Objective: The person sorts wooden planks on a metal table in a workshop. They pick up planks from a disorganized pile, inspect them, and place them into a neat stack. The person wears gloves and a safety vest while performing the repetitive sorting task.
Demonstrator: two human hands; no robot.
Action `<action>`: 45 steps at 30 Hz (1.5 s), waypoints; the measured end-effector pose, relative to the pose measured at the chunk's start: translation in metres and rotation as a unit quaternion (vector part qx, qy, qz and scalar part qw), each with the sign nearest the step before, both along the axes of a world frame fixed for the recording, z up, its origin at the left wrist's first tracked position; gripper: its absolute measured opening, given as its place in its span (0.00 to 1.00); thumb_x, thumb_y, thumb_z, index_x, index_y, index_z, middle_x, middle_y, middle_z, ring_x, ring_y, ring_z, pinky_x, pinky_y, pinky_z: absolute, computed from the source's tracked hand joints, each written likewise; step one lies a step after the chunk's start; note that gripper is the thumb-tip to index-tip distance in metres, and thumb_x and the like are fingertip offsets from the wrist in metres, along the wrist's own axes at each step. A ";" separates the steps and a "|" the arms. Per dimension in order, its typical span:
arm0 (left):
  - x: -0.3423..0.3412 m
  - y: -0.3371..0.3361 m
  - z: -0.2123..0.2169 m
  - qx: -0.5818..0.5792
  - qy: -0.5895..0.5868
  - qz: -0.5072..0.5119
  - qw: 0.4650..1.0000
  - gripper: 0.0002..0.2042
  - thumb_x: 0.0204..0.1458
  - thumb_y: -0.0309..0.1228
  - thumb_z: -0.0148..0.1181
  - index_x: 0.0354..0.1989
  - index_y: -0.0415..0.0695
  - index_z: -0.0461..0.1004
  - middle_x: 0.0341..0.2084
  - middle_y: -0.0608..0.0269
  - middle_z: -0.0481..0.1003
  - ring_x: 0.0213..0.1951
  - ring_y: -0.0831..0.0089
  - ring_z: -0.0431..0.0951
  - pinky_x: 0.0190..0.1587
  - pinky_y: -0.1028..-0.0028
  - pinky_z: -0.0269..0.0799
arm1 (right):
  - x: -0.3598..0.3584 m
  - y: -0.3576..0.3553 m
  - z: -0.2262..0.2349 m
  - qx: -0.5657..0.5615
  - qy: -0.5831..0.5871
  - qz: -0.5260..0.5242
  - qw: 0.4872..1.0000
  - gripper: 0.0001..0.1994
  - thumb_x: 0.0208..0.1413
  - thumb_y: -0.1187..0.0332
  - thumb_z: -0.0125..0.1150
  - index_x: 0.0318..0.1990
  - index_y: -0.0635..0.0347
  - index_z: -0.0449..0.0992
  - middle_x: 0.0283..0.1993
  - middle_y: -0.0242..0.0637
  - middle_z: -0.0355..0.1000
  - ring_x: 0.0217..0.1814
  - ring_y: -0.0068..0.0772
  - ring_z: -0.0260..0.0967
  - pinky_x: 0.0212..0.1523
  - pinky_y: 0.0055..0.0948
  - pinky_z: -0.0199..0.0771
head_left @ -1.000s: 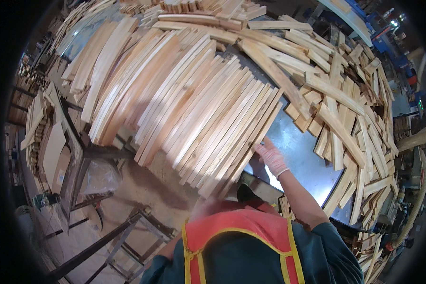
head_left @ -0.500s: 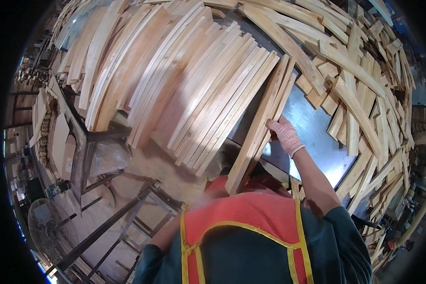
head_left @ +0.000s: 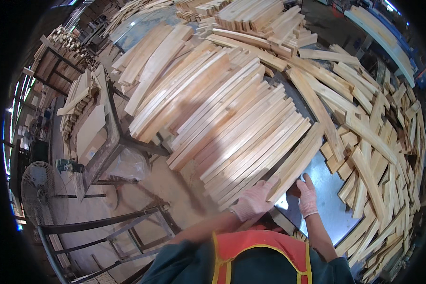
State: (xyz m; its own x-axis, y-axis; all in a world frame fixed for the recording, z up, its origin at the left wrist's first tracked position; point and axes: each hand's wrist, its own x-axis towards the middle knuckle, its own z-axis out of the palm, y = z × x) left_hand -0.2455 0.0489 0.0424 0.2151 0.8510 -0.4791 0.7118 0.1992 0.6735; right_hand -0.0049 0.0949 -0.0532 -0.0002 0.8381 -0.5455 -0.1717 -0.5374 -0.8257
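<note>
A light wooden board (head_left: 296, 163) lies along the right side of a long row of similar boards (head_left: 241, 128), slanting away from me. My left hand (head_left: 254, 202), in a pale pinkish knit glove, is closed at the board's near end. Part of its grip is hidden behind the hand. My right hand (head_left: 307, 198), gloved alike, is just right of the board over the shiny metal tabletop (head_left: 319, 175). Its thumb and a finger stand apart, and I see nothing held there.
Loose boards (head_left: 371, 184) lie in a jumbled heap along the right. More stacked boards (head_left: 251, 16) are at the far side. On the left stand a dark metal frame (head_left: 128, 142), a lower metal rack (head_left: 113, 232) and a caged fan (head_left: 40, 189).
My left hand has come into view and taken the near end of the board. My right hand has let go of the boards it gripped. The view has shifted, showing more of the far side.
</note>
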 end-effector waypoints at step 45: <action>-0.059 -0.044 -0.058 0.287 0.344 -0.003 0.894 0.44 0.51 0.48 0.72 0.75 0.44 0.61 0.69 0.45 0.64 0.72 0.43 0.63 0.71 0.49 0.61 | 0.086 0.223 0.028 0.213 -0.663 0.229 0.680 0.37 0.51 0.57 0.69 0.68 0.59 0.67 0.65 0.51 0.71 0.68 0.55 0.70 0.68 0.49 0.69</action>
